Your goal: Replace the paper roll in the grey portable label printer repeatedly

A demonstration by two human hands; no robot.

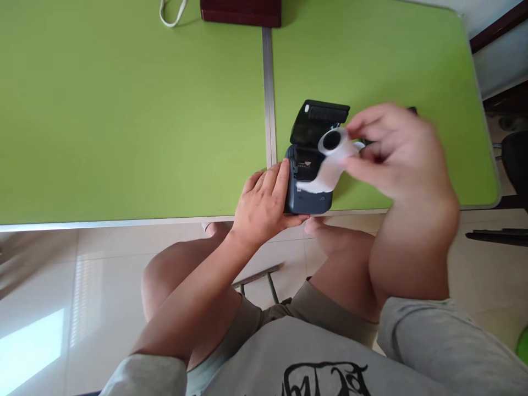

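A small dark blue-grey printer (310,181) sits at the near edge of the green table (132,121) with its black lid (319,118) flipped up. My left hand (264,206) grips the printer's left side and front corner. Just above the open compartment, my right hand (396,154) pinches a white paper roll (335,144). A loose strip of paper hangs from the roll down toward the printer's front. The right hand is blurred by motion.
A dark red box (241,12) stands at the table's far edge, with a white cord (171,14) to its left. A metal seam (268,93) splits the tabletop. A dark chair (513,159) stands at the right. My bare knees are below the table edge.
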